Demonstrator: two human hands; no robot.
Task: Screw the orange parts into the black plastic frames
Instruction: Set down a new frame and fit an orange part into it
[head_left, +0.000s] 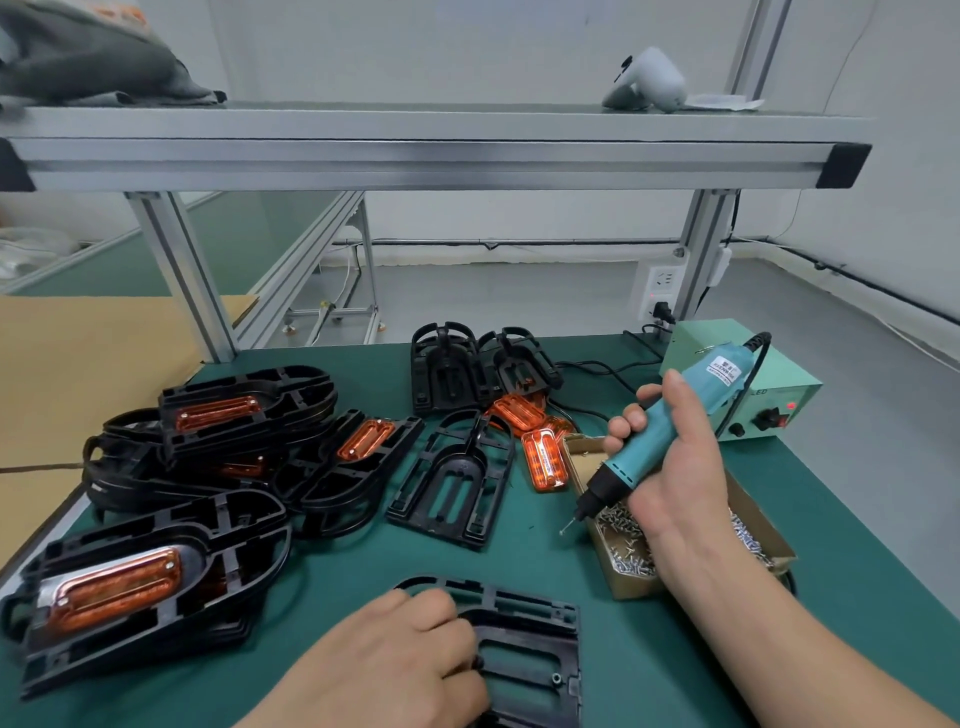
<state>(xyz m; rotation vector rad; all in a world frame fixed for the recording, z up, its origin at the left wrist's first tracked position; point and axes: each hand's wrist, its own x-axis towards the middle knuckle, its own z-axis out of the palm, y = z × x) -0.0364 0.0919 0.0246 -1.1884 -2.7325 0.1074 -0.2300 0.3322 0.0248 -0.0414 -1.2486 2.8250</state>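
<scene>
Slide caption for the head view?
Right hand holds screwdriver, screw on bit, by the screw box; left hand holds a black frame.

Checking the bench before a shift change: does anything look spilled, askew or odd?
Nothing looks spilled: the screws sit inside their cardboard box. The finished black frames lie in a crooked, overlapping heap on the left.

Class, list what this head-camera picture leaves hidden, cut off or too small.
- Head view: the near black frame is partly hidden under the left hand and cut off by the bottom edge.
- Head view: the label on the screwdriver is too small to read.
- Head view: the right hand hides part of the screw box.
</scene>
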